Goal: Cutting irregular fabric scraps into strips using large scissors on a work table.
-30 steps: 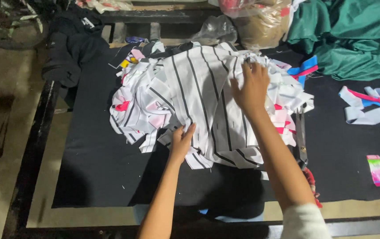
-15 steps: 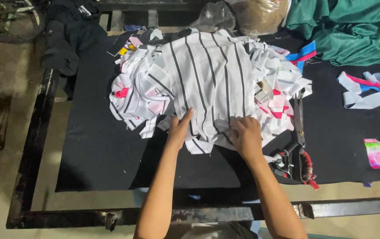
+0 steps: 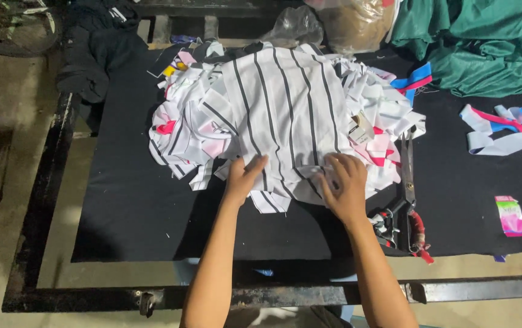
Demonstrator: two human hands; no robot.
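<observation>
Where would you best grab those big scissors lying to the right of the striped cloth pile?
Probably by the handle loops at the near end of the scissors, coming from the table's front edge. The blades point away toward the pile of white cloth pieces, and their tips lie against it, while the red-wrapped loops lie free on the black mat, just right of the right hand. The left hand rests on the cloth.

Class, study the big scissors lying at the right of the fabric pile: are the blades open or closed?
Closed. The scissors lie flat on the black cloth, blades together as one strip, apart from both hands.
</observation>
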